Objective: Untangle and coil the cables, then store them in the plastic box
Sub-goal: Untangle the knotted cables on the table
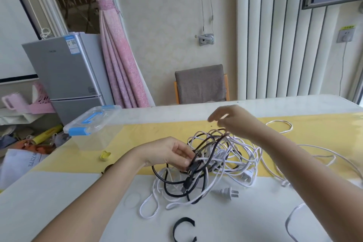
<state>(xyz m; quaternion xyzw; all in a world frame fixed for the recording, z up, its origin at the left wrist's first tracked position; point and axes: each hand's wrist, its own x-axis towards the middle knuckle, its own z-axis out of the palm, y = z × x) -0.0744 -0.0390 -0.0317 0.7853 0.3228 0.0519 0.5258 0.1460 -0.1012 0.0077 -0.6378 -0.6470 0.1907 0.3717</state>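
A tangle of white and black cables (216,159) lies mid-table, across the edge of a yellow runner (137,133). My left hand (170,153) pinches a black cable (198,160) just above its USB plug at the tangle's left side. Blurred by motion, my right hand (233,122) hovers over the top of the tangle; black and white loops rise to a point under it, apparently gripped there. A white two-pin plug (227,191) lies at the front. The clear plastic box (92,125), with blue latches and its lid on, stands at the table's left edge.
A black strap (184,230) and a clear band (132,200) lie near the front. A small yellow object (106,155) sits by the box. A loose white cable loop (279,125) lies far right. A grey chair (201,84) stands behind the table.
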